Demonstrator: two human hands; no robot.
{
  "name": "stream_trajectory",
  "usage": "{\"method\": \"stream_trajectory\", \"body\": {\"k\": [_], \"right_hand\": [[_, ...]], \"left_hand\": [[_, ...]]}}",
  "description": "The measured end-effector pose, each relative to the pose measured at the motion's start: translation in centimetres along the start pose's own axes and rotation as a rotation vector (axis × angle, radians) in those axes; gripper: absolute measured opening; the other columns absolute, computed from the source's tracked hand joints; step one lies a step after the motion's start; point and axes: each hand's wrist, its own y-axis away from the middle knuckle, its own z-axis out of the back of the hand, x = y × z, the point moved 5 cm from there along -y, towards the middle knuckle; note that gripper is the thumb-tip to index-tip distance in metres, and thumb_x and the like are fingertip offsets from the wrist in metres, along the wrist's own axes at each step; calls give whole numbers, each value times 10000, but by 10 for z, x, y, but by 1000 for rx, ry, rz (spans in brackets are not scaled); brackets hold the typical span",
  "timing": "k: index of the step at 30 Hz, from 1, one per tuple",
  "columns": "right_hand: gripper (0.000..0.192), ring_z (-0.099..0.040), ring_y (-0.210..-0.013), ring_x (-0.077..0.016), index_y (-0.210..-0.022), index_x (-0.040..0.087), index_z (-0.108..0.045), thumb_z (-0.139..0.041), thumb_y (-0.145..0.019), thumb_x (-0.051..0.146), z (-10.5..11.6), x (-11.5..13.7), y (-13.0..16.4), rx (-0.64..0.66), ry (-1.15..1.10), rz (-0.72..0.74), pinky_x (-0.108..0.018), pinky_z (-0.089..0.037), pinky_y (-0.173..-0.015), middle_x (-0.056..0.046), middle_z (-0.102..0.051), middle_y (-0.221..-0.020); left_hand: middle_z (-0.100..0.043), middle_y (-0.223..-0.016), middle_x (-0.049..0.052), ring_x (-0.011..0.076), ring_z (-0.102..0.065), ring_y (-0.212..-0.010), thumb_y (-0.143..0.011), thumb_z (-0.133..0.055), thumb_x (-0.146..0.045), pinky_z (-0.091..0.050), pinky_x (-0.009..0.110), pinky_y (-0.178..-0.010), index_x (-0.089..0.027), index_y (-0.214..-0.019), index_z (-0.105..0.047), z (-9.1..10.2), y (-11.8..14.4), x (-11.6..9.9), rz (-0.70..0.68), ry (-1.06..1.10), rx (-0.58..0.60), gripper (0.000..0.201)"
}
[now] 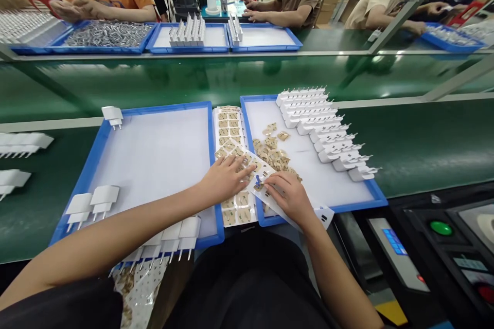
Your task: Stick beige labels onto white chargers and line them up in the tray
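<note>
My left hand (224, 177) lies flat with fingers spread on a white backing sheet (272, 200) of tan adhesive stickers, which slants over a stack of similar sticker sheets (244, 214). My right hand (288, 194) is pinched at this slanted sheet, thumb and forefinger at a small sticker with a blue part (258, 181). How much of that sticker has lifted is too small to tell. Beside my right hand, a heap of loose tan pieces (272, 155) lies in the blue-rimmed right tray (309, 159). Rows of white plug adapters (328, 133) stand along its right side.
At left, a blue-rimmed tray (154, 149) carries several white adapters (105, 199), some under my left forearm. More adapters (25, 141) lie farther left. A machine with a green button (441, 227) is at right. Across the green conveyor (216, 77), people work at trays (262, 38).
</note>
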Motion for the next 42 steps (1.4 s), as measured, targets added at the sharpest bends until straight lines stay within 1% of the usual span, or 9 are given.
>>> {"method": "stream_trajectory", "body": {"k": [4,8,15,17,22,28,31,37,42], "right_hand": [[158,-689,-900,-236,-983,224,-664,-508,-1004,231,-6,-5,-5,32,-31,-55,-377,-539,-828,-70,-729,-935],[154,-708,-879,-230,-1013,227,-650,-496,-1004,223,-11,-7,-6,24,-67,-70,-342,-550,-785,-66,-737,-935],[244,-728,-984,-246,-1130,209,-639,-429,-1007,191,-17,-10,-2,25,-94,-98,-382,-567,-881,-95,-755,-1074],[275,-726,-1006,-245,-1188,212,-623,-417,-1008,190,-17,-11,0,27,-120,-119,-395,-568,-907,-92,-752,-1088],[307,-720,-985,-237,-1262,219,-592,-460,-985,198,-15,-10,3,37,-180,-148,-402,-576,-907,-84,-732,-1079],[384,-719,-885,-221,-1339,211,-550,-531,-958,250,-11,-15,4,7,-301,-236,-432,-574,-906,-100,-705,-1158],[323,-735,-889,-231,-1265,234,-630,-509,-989,352,-7,-23,2,-30,-456,-363,-424,-581,-885,-89,-738,-1110],[258,-728,-931,-235,-1027,234,-725,-674,-895,450,-3,-28,-5,31,-768,-497,-379,-577,-869,-57,-764,-974],[210,-660,-756,-171,-885,225,-657,-680,-885,433,4,-25,-11,-10,-779,-422,-299,-534,-718,-2,-685,-815]], "left_hand": [[-508,-1516,155,352,-494,-1375,-983,-562,-352,-430,525,-1097,-251,-1437,-521,6,3,-3,12,137,-72,467],[-578,-1406,140,289,-584,-1252,-945,-605,-314,-509,420,-1010,-202,-1225,-615,12,3,-10,-24,255,-134,302],[-681,-1236,118,241,-630,-1138,-1013,-435,-114,-499,368,-896,-208,-1122,-640,21,1,-30,-370,20,-215,250],[-697,-1161,113,227,-655,-1045,-1019,-458,-170,-513,354,-845,-203,-1016,-662,21,-2,-28,-318,109,-201,207],[-678,-981,67,190,-663,-874,-937,-599,-286,-543,303,-742,-195,-816,-661,14,-13,-5,82,567,-154,164],[-680,-884,44,162,-652,-728,-933,-619,-431,-551,284,-646,-190,-887,-662,12,-15,11,259,952,-100,249],[-683,-950,59,168,-656,-762,-939,-626,-478,-548,284,-656,-194,-964,-657,22,-14,10,133,800,-229,287],[-699,-957,84,204,-662,-807,-956,-629,-467,-482,308,-681,-193,-980,-602,49,-11,-10,-238,58,-661,277],[-710,-940,78,203,-661,-779,-945,-639,-490,-459,317,-703,-205,-955,-590,59,-19,-16,-303,-86,-724,290]]}}
